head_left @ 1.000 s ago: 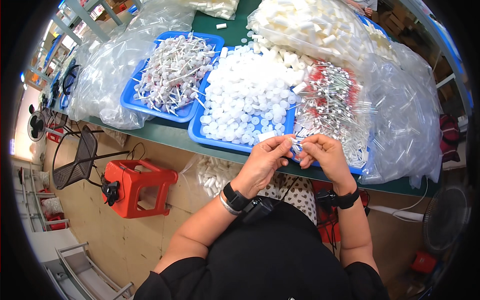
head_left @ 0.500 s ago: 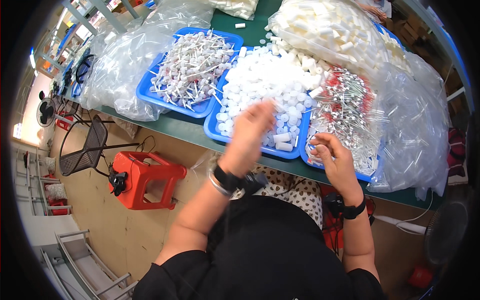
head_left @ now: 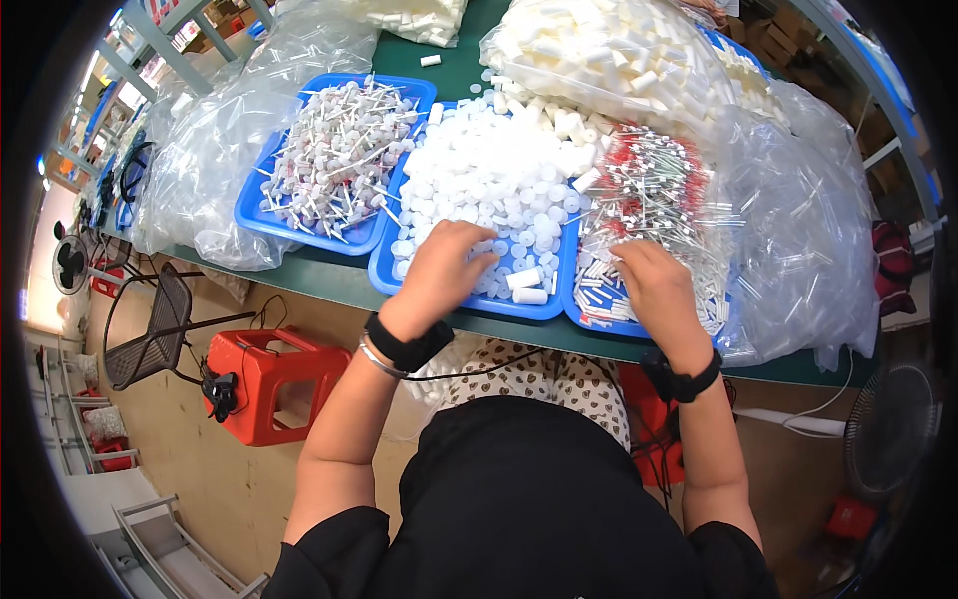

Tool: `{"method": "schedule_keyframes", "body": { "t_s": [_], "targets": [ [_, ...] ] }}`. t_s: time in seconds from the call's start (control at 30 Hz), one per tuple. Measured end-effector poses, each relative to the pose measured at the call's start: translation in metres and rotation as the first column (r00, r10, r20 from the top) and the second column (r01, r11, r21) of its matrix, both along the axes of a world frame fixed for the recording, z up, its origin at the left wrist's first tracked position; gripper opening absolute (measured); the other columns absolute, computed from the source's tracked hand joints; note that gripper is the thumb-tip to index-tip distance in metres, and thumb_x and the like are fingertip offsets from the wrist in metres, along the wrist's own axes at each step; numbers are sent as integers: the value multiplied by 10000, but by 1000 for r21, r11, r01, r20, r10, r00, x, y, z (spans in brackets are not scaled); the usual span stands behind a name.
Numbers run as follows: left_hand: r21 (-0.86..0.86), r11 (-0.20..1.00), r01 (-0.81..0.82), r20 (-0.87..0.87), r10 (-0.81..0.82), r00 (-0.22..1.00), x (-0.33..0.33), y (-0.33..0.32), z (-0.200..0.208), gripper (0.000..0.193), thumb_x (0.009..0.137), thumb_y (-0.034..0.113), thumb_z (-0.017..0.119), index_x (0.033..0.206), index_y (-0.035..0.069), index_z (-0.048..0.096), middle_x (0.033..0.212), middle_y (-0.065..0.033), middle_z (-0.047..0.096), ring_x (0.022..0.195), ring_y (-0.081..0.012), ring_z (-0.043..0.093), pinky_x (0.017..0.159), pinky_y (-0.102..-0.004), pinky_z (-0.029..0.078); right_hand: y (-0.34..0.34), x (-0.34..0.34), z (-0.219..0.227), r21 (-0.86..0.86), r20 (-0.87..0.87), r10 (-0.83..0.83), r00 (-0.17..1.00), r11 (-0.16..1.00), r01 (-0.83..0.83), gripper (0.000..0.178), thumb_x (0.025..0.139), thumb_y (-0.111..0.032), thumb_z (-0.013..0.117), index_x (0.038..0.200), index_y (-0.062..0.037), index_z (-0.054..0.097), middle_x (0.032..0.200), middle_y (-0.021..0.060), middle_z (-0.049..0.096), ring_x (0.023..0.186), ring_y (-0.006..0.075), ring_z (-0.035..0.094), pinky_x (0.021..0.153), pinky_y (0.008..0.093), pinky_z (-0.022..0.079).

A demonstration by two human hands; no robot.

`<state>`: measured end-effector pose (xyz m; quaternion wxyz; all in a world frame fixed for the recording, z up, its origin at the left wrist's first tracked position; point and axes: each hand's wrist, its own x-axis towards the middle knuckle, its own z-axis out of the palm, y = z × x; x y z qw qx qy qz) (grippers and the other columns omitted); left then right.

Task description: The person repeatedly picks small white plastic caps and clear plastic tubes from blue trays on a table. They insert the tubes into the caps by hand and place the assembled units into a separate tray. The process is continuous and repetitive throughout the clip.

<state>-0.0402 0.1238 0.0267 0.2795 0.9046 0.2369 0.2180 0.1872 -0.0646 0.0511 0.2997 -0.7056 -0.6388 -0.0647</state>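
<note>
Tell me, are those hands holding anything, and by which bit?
I can't tell: the left hand is over the white discs and the right hand over the white sticks, but no held thing shows clearly.

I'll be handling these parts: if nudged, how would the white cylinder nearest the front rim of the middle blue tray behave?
The white cylinder seems apt to roll, being round-sided and lying on its side. The tray's front rim, raised close by, would probably stop it. The second cylinder close behind may limit rolling the other way.
</note>
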Motion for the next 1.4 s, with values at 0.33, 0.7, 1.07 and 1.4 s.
{"method": "schedule_keyframes", "body": {
  "t_s": [0.33,0.7,1.07,1.4],
  "targets": [
    [198,974,106,-163,-74,984,5,-10,-10,128,801,1,655,927,8,674,1013,-123,601,962,-328,561,833,-392,486,-39,25,13,-230,37,-118,992,965,123,90,800,-61,678,886,-40,660,829,120,634,818,328,625,717,427,499],
    [215,971,103,-165,-67,984,3,-8,0,124,775,22,680,896,3,663,953,-139,612,940,-337,569,823,-407,481,-25,13,-19,-268,277,-61,959,953,139,101,753,-86,712,835,-63,656,840,93,582,848,296,581,727,407,462],
    [60,995,-75,-57,79,995,0,-16,6,143,820,82,704,941,40,641,842,-111,604,800,-284,614,699,-362,493,-28,3,17,-59,133,-102,986,992,111,37,817,-42,670,845,-42,645,843,89,613,827,277,562,718,396,441],
    [-922,-220,320,234,345,909,17,-75,0,244,938,189,684,1119,39,619,920,-31,669,787,-108,656,719,-229,544,-36,-33,32,-73,-427,-12,904,997,-22,82,825,-81,739,864,-15,707,788,93,684,680,226,599,624,331,462]
  ]
}}
